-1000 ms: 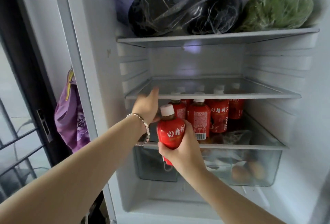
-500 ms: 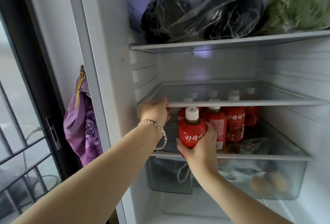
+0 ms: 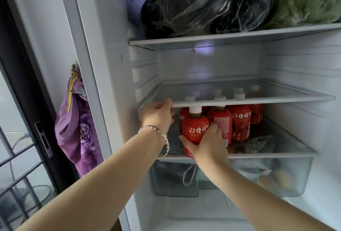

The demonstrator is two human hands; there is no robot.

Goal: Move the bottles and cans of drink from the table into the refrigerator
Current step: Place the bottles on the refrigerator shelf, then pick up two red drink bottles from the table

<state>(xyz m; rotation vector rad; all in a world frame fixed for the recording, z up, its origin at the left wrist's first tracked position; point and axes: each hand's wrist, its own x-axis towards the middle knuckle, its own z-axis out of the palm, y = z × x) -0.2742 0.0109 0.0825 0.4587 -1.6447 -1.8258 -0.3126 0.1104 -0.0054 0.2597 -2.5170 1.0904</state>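
My right hand [image 3: 208,144]: fingers grasping red bottle [image 3: 196,129] at lower shelf [image 3: 276,154], near edge. Left hand [image 3: 157,115]: fingers gripping middle shelf [image 3: 258,100] edge.

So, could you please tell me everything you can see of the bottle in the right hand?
The bottle is apparently plastic, with a white cap, dark drink at the neck and a red label with white characters. It is roughly upright at the front of the lower shelf, cap below the edge of the middle shelf. The right hand grips its lower body; matching bottles stand behind.
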